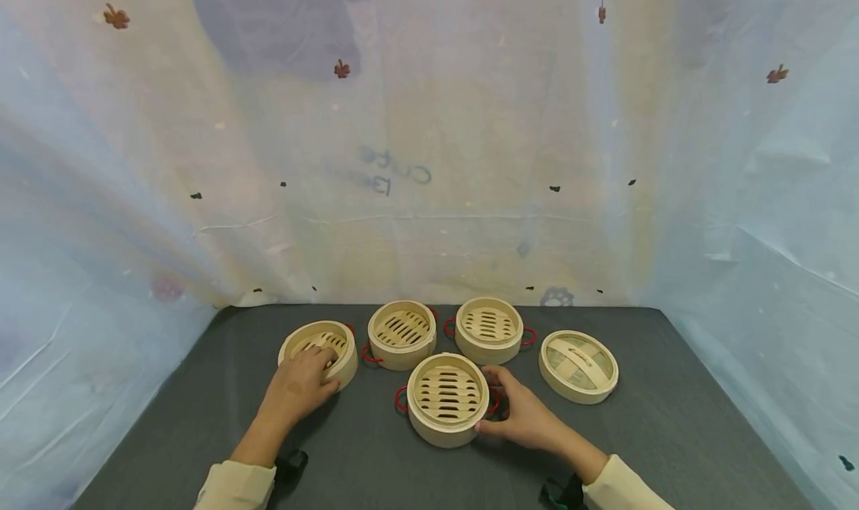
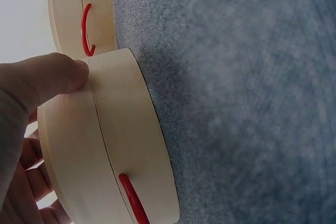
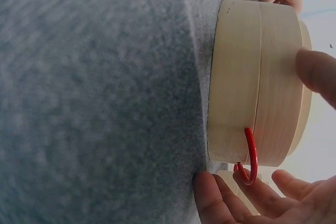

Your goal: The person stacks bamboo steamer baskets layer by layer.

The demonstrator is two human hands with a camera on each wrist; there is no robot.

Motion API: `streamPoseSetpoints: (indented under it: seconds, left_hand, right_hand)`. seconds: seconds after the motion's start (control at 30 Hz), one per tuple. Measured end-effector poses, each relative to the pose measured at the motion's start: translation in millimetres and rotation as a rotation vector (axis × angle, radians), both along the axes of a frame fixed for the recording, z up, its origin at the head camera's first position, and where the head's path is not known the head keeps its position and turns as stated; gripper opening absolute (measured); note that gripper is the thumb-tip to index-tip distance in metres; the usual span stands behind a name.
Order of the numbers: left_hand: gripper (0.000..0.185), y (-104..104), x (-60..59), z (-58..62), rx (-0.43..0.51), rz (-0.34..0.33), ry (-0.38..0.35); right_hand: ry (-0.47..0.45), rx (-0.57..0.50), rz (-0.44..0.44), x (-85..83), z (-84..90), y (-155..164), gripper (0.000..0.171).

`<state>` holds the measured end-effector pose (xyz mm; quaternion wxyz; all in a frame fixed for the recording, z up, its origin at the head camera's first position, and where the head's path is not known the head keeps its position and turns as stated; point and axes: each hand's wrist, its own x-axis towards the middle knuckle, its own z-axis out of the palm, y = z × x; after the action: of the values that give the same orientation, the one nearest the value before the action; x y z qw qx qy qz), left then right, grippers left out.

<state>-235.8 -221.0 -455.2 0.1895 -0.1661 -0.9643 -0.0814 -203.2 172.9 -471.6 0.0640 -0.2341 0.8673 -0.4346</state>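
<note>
A: Front steamer (image 1: 447,399) sits closest on the grey mat (image 1: 671,435). My right hand (image 1: 526,414) cups its right side, thumb on the wall, fingers by the red loop (image 3: 251,156).

B: Left hand?

A: My left hand (image 1: 302,379) grips the left steamer (image 1: 321,349), fingers over the rim, thumb on the wall.
</note>
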Motion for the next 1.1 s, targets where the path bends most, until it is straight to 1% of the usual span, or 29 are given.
streamPoseSetpoints:
  seconds: [0.2,0.37,0.7,0.9,1.1]
  left_hand:
    - [0.025,-0.7,0.5,-0.6,-0.002,0.015,-0.020]
    - [0.025,0.1,1.6,0.3,-0.003,0.019,-0.022]
    - [0.026,1.2,1.5,-0.3,0.020,0.022,-0.018]
    - [0.027,1.3,-0.7,-0.3,0.026,0.009,0.002]
    - [0.028,-0.5,-0.9,-2.9,0.036,0.001,0.013]
  right_hand:
    - [-0.021,-0.004,0.016,-0.1,1.5,-1.3,0.089]
    - [-0.028,-0.006,0.020,0.4,3.0,-2.0,0.087]
    - [-0.004,0.017,0.015,0.0,3.7,-3.0,0.083]
    - [0.015,0.035,-0.002,0.9,5.2,-4.0,0.080]
    - [0.025,0.047,-0.008,1.2,5.5,-4.4,0.079]
